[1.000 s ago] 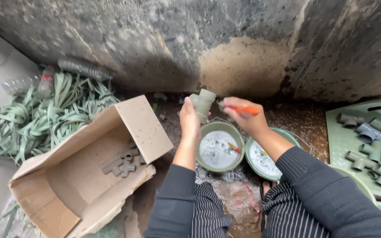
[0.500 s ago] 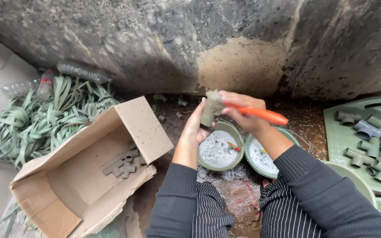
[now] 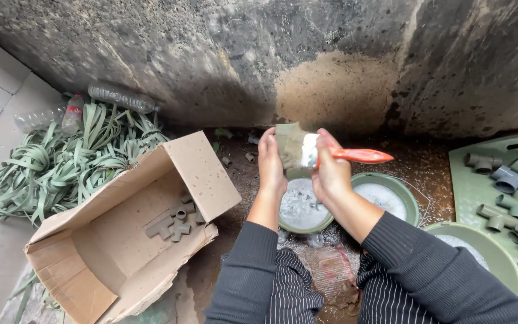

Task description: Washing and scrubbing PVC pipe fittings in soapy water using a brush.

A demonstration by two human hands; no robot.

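Observation:
My left hand (image 3: 270, 161) holds a small grey-green pipe fitting (image 3: 288, 143) up in front of me. My right hand (image 3: 330, 173) grips a paintbrush with an orange handle (image 3: 361, 156), and its white-coated bristles (image 3: 309, 150) press against the fitting. Both hands hover above a round green bowl (image 3: 300, 207) with white paste inside. A second green bowl (image 3: 388, 197) of white paste sits just to its right.
An open cardboard box (image 3: 139, 228) with a few grey fittings (image 3: 174, 222) lies at the left. Green strapping strips (image 3: 61, 159) and plastic bottles (image 3: 121, 96) are piled beyond it. A green tray (image 3: 505, 192) of pipe fittings sits right. A dark stained wall (image 3: 271, 54) stands ahead.
The brush has swung so its handle points right and the bristles now lie on the fitting. Both hands have drawn closer together.

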